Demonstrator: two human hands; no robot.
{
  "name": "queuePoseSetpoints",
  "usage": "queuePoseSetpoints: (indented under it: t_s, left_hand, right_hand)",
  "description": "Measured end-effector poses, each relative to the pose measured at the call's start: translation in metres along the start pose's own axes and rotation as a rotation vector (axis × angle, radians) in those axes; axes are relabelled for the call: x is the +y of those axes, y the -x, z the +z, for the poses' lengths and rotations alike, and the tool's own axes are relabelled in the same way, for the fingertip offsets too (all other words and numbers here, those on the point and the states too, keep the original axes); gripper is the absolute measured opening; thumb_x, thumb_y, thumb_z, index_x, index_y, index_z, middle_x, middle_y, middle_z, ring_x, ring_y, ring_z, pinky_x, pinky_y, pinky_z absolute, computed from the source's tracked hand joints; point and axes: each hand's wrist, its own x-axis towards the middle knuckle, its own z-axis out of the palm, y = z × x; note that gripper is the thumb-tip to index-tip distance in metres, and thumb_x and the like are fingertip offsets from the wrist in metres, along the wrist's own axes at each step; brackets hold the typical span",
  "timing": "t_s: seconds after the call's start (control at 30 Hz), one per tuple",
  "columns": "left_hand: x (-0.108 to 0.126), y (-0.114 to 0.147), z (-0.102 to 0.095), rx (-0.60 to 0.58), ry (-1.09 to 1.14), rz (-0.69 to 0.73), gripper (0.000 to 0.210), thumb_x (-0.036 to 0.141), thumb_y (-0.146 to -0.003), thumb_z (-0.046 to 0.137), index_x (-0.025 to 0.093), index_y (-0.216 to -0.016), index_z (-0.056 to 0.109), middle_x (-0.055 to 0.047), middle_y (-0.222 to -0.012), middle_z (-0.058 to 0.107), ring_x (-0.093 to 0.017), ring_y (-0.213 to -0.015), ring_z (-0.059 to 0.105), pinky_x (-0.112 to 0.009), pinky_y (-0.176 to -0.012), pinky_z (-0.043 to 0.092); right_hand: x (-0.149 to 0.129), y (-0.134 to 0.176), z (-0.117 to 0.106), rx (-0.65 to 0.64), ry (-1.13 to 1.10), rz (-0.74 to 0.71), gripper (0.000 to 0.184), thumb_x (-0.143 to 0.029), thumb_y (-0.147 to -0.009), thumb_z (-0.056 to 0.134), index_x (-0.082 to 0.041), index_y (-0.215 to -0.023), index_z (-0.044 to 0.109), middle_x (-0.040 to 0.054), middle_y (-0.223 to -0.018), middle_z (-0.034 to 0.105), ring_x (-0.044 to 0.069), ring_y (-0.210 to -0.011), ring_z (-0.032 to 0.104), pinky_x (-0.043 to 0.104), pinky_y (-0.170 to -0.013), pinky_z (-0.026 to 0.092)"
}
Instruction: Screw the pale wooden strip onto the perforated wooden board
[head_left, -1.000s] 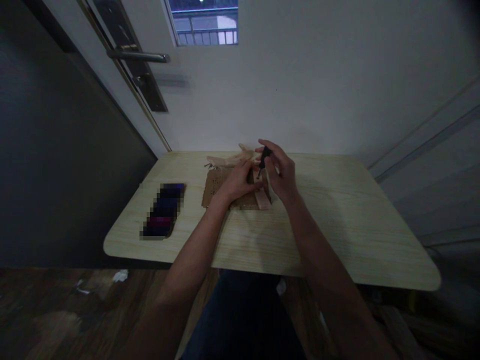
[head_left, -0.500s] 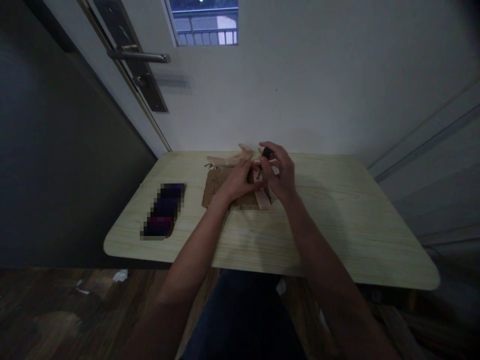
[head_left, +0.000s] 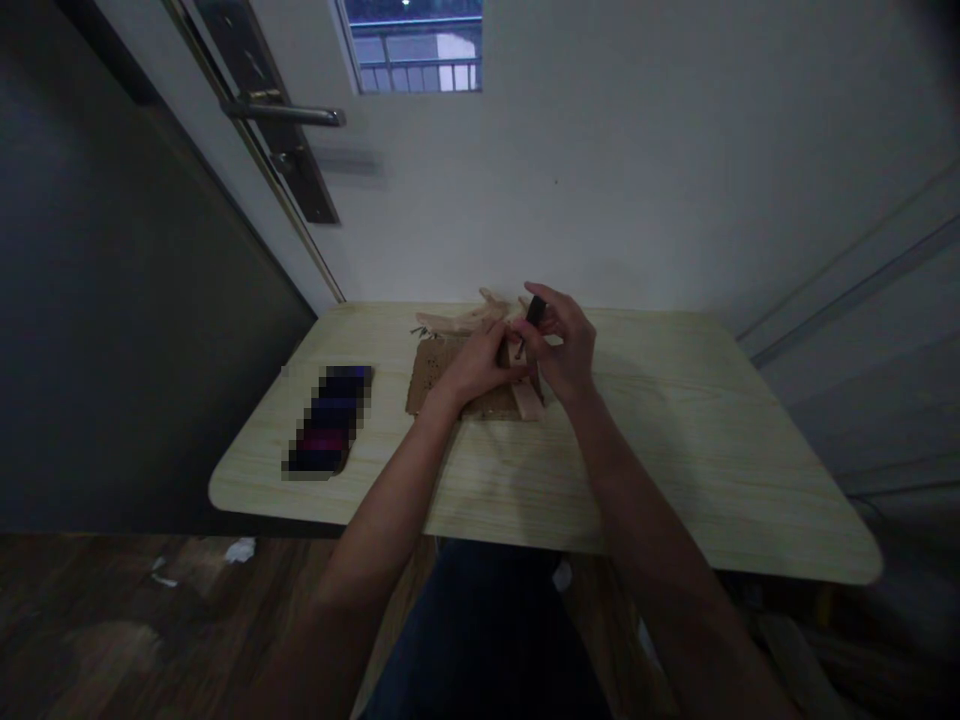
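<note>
My right hand [head_left: 568,348] is closed on a small screwdriver [head_left: 535,310], with its black handle up and its thin shaft slanting down to a light wooden strip [head_left: 528,402]. My left hand [head_left: 478,365] grips that strip, thumb and fingers around the spot under the screwdriver tip. Whether a screw sits under the tip is too small to make out. The strip lies over the right side of a brown cardboard piece [head_left: 424,378], which is dotted with small holes. Behind my left hand lie more wooden pieces [head_left: 454,322], with a few dark screws [head_left: 418,331] at their left end.
The pale wood-grain table [head_left: 712,430] stands against a white door [head_left: 637,160] with a metal handle [head_left: 300,116]. On the table's left lies a flat dark object, blurred by pixels [head_left: 330,420]. Scraps of white paper [head_left: 240,550] are on the floor.
My right fingers have shifted on the screwdriver handle, which now leans slightly more to the right. My left hand has stayed in place on the wooden strip.
</note>
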Motion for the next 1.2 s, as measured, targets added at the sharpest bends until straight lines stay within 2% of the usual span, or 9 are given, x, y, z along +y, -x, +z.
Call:
queuePoseSetpoints:
  t_s: [0.13, 0.3, 0.47, 0.6, 0.77, 0.87, 0.97, 1.07, 1.2]
  left_hand:
    - [0.002, 0.0, -0.001, -0.002, 0.015, 0.005, 0.046, 0.037, -0.075, 0.075, 0.016, -0.11, 0.055, -0.013, -0.118, 0.059, -0.029, -0.111, 0.055, -0.045, -0.096, 0.046]
    - [0.004, 0.002, -0.002, 0.001, -0.019, -0.007, 0.036, 0.037, -0.076, 0.074, 0.016, -0.097, 0.054, -0.011, -0.108, 0.06, -0.026, -0.101, 0.058, -0.041, -0.089, 0.049]
    - [0.009, 0.003, -0.005, -0.011, -0.119, 0.007, 0.036, 0.042, -0.079, 0.07, 0.017, -0.099, 0.053, -0.012, -0.113, 0.059, -0.028, -0.103, 0.058, -0.042, -0.089, 0.05]
    - [0.016, 0.004, -0.013, -0.073, -0.233, -0.01, 0.029, 0.044, -0.088, 0.058, 0.017, -0.097, 0.055, -0.012, -0.104, 0.063, -0.028, -0.095, 0.06, -0.044, -0.086, 0.05]
    - [0.015, 0.007, -0.02, -0.106, -0.277, -0.036, 0.019, 0.034, -0.093, 0.048, 0.017, -0.097, 0.056, -0.011, -0.102, 0.066, -0.027, -0.095, 0.062, -0.043, -0.089, 0.049]
    - [0.01, 0.009, -0.022, -0.161, -0.301, -0.068, 0.032, 0.046, -0.091, 0.051, 0.016, -0.1, 0.056, -0.013, -0.105, 0.067, -0.03, -0.101, 0.062, -0.048, -0.095, 0.046]
    - [0.007, 0.009, -0.023, -0.226, -0.258, -0.09, 0.053, 0.058, -0.087, 0.054, 0.015, -0.117, 0.052, -0.016, -0.12, 0.064, -0.034, -0.116, 0.058, -0.054, -0.104, 0.038]
    - [0.006, 0.011, -0.022, -0.26, -0.201, -0.102, 0.066, 0.059, -0.086, 0.055, 0.015, -0.134, 0.042, -0.018, -0.136, 0.056, -0.034, -0.129, 0.051, -0.057, -0.112, 0.028]
    - [0.007, 0.016, -0.02, -0.209, -0.189, -0.081, 0.068, 0.058, -0.089, 0.052, 0.019, -0.143, 0.035, -0.016, -0.147, 0.048, -0.032, -0.138, 0.043, -0.058, -0.116, 0.021]
  right_hand:
    - [-0.006, 0.0, -0.003, -0.031, -0.018, -0.016, 0.035, -0.043, -0.087, 0.06, -0.03, -0.119, 0.063, 0.0032, -0.106, 0.066, 0.013, -0.08, 0.062, 0.025, -0.063, 0.058]
    - [-0.011, -0.001, -0.008, -0.09, -0.074, 0.014, 0.038, -0.048, -0.093, 0.048, -0.027, -0.121, 0.061, 0.0062, -0.12, 0.068, 0.017, -0.097, 0.068, 0.03, -0.077, 0.06]
    - [-0.012, -0.001, -0.008, -0.095, -0.086, 0.069, 0.041, -0.052, -0.092, 0.047, -0.027, -0.122, 0.06, 0.0062, -0.117, 0.071, 0.016, -0.087, 0.071, 0.032, -0.079, 0.061]
    - [-0.011, -0.002, -0.008, -0.088, -0.077, 0.071, 0.043, -0.054, -0.093, 0.044, -0.027, -0.122, 0.059, 0.0072, -0.12, 0.069, 0.017, -0.089, 0.071, 0.033, -0.078, 0.061]
    - [-0.008, -0.001, -0.008, -0.088, -0.07, 0.066, 0.042, -0.053, -0.094, 0.043, -0.027, -0.123, 0.058, 0.0072, -0.121, 0.068, 0.016, -0.091, 0.07, 0.03, -0.078, 0.06]
    - [-0.006, -0.001, -0.007, -0.076, -0.08, 0.079, 0.042, -0.053, -0.093, 0.044, -0.028, -0.123, 0.058, 0.0072, -0.121, 0.069, 0.016, -0.089, 0.07, 0.029, -0.075, 0.06]
    - [-0.005, 0.0, -0.006, -0.064, -0.103, 0.073, 0.042, -0.052, -0.092, 0.046, -0.027, -0.123, 0.059, 0.0072, -0.121, 0.068, 0.016, -0.089, 0.07, 0.029, -0.072, 0.06]
    - [-0.004, 0.001, -0.005, -0.065, -0.112, 0.072, 0.042, -0.052, -0.092, 0.046, -0.027, -0.124, 0.058, 0.0073, -0.122, 0.067, 0.016, -0.09, 0.069, 0.03, -0.073, 0.06]
    - [-0.004, 0.001, -0.004, -0.087, -0.11, 0.083, 0.044, -0.053, -0.093, 0.045, -0.027, -0.126, 0.057, 0.0077, -0.123, 0.067, 0.017, -0.09, 0.069, 0.032, -0.075, 0.061]
